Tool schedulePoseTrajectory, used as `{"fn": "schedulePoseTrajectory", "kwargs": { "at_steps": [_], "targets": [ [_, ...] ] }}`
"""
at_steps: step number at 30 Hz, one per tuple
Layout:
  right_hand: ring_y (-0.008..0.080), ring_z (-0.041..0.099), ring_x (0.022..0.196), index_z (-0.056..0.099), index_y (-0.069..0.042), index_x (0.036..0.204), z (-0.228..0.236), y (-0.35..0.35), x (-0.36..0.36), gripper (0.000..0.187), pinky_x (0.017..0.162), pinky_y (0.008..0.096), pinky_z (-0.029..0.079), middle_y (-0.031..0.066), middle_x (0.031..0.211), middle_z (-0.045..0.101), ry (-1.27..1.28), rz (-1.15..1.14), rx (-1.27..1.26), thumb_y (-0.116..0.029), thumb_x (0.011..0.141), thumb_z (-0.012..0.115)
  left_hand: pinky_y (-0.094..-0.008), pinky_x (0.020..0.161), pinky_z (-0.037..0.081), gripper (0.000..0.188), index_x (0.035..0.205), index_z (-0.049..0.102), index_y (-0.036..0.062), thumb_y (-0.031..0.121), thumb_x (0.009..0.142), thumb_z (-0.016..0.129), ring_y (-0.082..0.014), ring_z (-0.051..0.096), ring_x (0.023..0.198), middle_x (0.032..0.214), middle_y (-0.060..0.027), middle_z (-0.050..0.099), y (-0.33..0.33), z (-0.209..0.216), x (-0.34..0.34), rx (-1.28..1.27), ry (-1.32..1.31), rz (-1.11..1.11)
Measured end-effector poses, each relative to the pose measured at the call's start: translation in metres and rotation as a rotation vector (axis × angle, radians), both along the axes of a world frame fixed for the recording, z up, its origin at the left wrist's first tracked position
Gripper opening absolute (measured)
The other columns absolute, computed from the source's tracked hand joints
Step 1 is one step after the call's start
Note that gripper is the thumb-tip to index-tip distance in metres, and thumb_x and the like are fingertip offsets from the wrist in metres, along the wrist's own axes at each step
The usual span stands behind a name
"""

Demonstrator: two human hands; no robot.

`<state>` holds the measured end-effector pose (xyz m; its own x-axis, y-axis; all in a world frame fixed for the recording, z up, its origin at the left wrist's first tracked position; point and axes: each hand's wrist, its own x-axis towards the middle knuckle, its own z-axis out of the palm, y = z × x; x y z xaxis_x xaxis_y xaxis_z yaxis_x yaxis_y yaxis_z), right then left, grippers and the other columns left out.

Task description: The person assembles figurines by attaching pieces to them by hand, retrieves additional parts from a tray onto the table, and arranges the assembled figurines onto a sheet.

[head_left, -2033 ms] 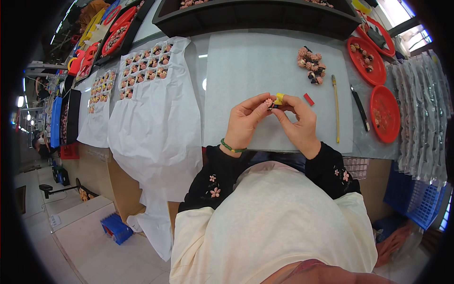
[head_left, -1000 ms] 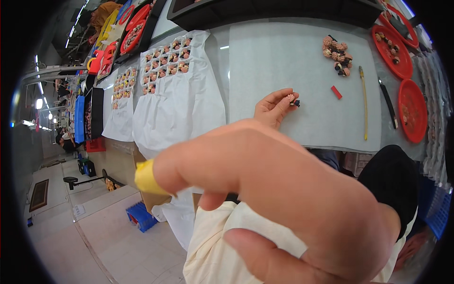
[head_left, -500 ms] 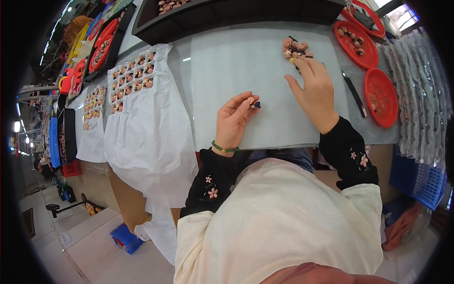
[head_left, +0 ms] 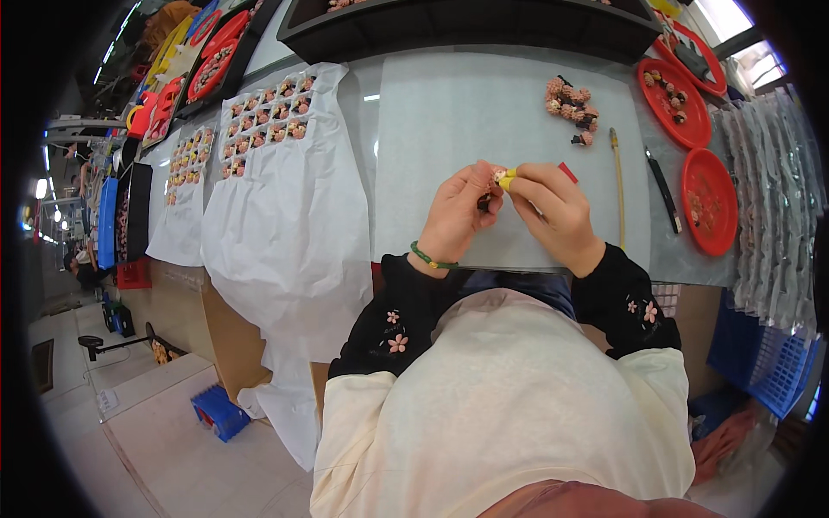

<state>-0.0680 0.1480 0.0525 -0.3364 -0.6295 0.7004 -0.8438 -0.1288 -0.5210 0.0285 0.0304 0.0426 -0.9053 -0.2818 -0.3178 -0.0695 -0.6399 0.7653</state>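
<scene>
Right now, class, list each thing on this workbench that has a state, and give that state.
Left hand: pinching a small pink piece.
Right hand: gripping a yellow tool tip.
Pink pieces: piled loose.
Red trays: nearly bare.
Yellow stick: lying flat.

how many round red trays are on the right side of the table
3. One red tray lies nearest, right of the black pen; a second sits beyond it holding small pieces; a third at the far corner is partly cut off. More may be hidden.
</scene>
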Motion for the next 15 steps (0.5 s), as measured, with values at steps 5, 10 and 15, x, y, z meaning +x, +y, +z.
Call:
{"fn": "schedulePoseTrajectory", "kwargs": {
  "at_steps": [5,10,15],
  "targets": [
    [0.0158,0.058,0.078,0.055,0.002,0.098,-0.017,0.003,0.014,0.03,0.07,0.0252,0.048,0.008,0.091,0.057,-0.75,0.024,-0.026,0.006,0.07,0.065,-0.0192,0.057,0.037,0.023,0.102,0.055,0.0019,0.019,0.089,0.049,-0.0076,0.048,0.074,0.083,-0.0009,0.054,-0.001,-0.008,0.009,-0.066,0.071,0.022],
    [0.0157,0.057,0.086,0.049,0.004,0.109,-0.023,0.004,0.015,0.041,0.077,0.0261,0.047,0.009,0.096,0.056,-0.729,0.096,-0.028,0.006,0.071,0.065,-0.0236,0.072,0.043,0.02,0.103,0.054,0.0005,0.001,0.083,0.051,-0.0098,0.052,0.085,0.102,-0.0063,0.056,-0.004,-0.019,0.015,-0.152,0.226,0.064],
    [0.0153,0.057,0.085,0.051,0.004,0.106,-0.028,0.005,0.016,0.037,0.077,0.0258,0.047,0.0091,0.097,0.056,-0.748,0.091,-0.049,0.007,0.071,0.064,-0.0268,0.081,0.044,0.022,0.105,0.052,-0.0002,0.001,0.083,0.05,-0.0119,0.052,0.092,0.106,-0.0084,0.054,-0.004,-0.017,0.018,-0.103,0.226,0.044]
  ]
}}
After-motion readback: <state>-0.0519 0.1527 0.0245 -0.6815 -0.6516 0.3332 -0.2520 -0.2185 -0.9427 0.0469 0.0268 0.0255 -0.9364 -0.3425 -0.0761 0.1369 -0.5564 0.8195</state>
